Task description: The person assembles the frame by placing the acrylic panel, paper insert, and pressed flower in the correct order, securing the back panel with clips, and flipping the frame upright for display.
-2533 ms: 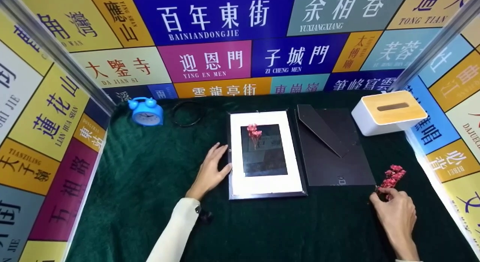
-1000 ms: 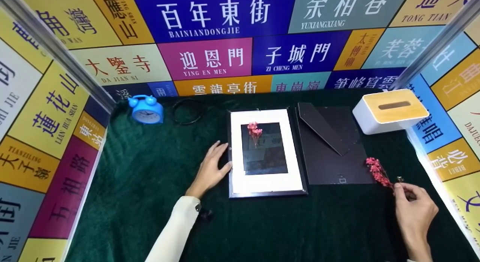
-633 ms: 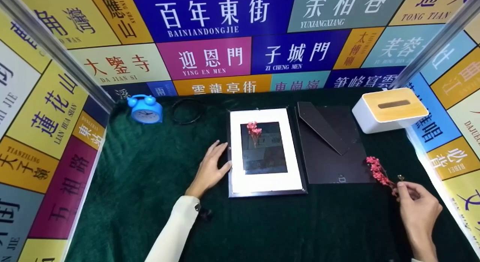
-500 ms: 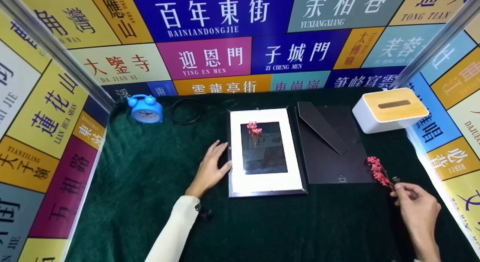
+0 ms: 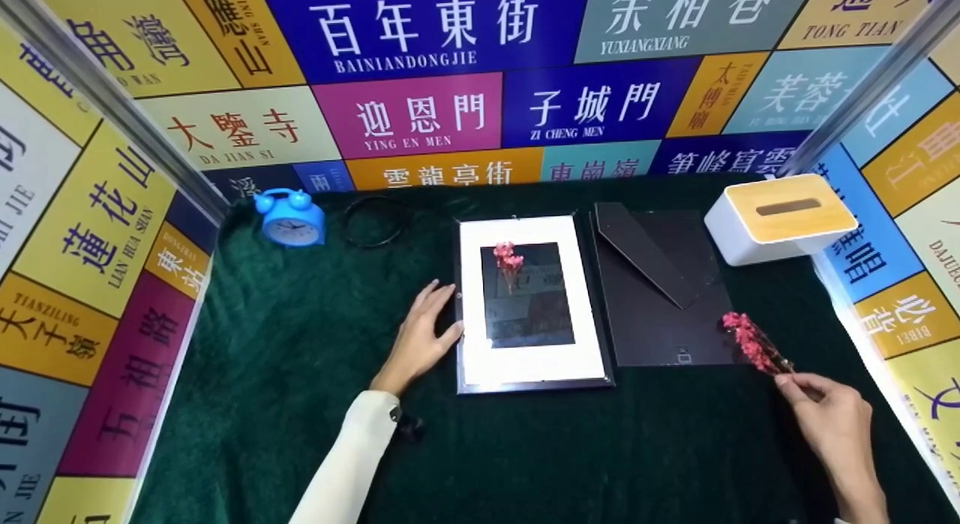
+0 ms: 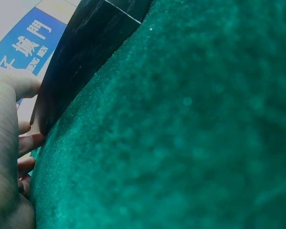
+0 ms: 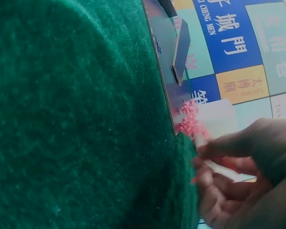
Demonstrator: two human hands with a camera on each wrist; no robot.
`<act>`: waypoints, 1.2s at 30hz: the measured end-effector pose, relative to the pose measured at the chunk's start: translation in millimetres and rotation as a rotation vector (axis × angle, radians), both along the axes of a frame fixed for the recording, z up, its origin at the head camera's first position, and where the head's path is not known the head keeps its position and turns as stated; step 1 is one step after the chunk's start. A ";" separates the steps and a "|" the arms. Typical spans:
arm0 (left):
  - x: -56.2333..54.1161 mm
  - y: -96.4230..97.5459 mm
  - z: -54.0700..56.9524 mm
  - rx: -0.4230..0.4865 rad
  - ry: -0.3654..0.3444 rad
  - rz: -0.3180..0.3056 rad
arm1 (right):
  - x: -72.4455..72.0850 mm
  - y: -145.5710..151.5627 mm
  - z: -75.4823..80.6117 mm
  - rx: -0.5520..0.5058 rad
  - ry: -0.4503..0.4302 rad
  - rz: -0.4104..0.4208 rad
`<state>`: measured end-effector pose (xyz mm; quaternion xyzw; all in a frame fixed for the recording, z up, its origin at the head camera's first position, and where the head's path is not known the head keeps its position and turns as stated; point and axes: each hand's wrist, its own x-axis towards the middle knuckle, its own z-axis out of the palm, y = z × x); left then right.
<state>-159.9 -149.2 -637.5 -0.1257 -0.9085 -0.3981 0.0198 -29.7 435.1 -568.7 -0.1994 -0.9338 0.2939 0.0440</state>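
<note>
A picture frame (image 5: 532, 366) lies flat, with a white mat around a dark window. One small pink dried flower sprig (image 5: 508, 255) rests in the window's upper left. Against the frame's left edge my left hand (image 5: 424, 340) lies with fingers extended, thumb and fingertips touching the side; the left wrist view has the hand (image 6: 9, 129) at that dark edge. My right hand (image 5: 832, 411) pinches the stems of a pink dried flower bunch (image 5: 750, 344) between thumb and fingers. Its blossoms point up and left, overlapping the backing board's lower right corner in the head view.
The black backing board (image 5: 652, 336) with its easel leg (image 5: 645, 257) lies right of the frame. Behind it stands a white tissue box (image 5: 780, 220) with a wooden lid. A blue alarm clock (image 5: 292, 220) and a black cable loop (image 5: 375, 222) sit at the back left.
My right hand, with the flower bunch, has moved right from the board's corner, and the blossoms have swung round to point left. The left hand and frame stay in place.
</note>
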 end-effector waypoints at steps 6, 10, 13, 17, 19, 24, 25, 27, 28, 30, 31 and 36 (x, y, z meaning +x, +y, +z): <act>-0.5 -0.3 -0.7 0.001 -0.007 0.003 | -3.1 -7.3 -7.8 -0.023 0.239 -0.041; -0.1 0.0 0.0 -0.002 -0.014 0.012 | -7.2 -9.7 -14.0 0.026 0.362 0.038; 0.2 0.5 0.7 -0.004 -0.019 0.010 | -9.1 -9.7 -16.8 0.072 0.422 0.081; 0.2 1.0 0.7 0.001 -0.014 0.008 | -10.7 -8.9 -18.6 0.100 0.442 0.144; 0.3 1.0 0.7 0.003 -0.012 0.012 | -11.9 -8.5 -19.1 0.099 0.395 0.161; 0.0 1.0 0.8 0.004 -0.008 0.005 | -14.7 -6.7 -18.9 0.082 0.259 0.146; -0.1 1.0 0.6 0.003 -0.006 0.003 | -15.1 -6.5 -18.8 0.081 0.242 0.135; -0.3 0.9 0.3 0.004 -0.003 0.001 | -15.4 -6.0 -19.0 0.083 0.216 0.123; -0.4 0.8 -0.1 0.003 -0.001 0.001 | -15.4 -5.8 -19.1 0.086 0.207 0.119; -0.5 0.5 -0.3 0.000 0.000 0.000 | -14.8 -5.6 -19.4 0.099 0.193 0.107; -0.6 0.4 -0.5 -0.001 0.001 -0.001 | -14.3 -5.5 -19.9 0.102 0.199 0.097; -0.8 -0.1 -1.1 -0.009 0.001 -0.002 | -10.8 -3.0 -22.0 0.116 0.303 0.028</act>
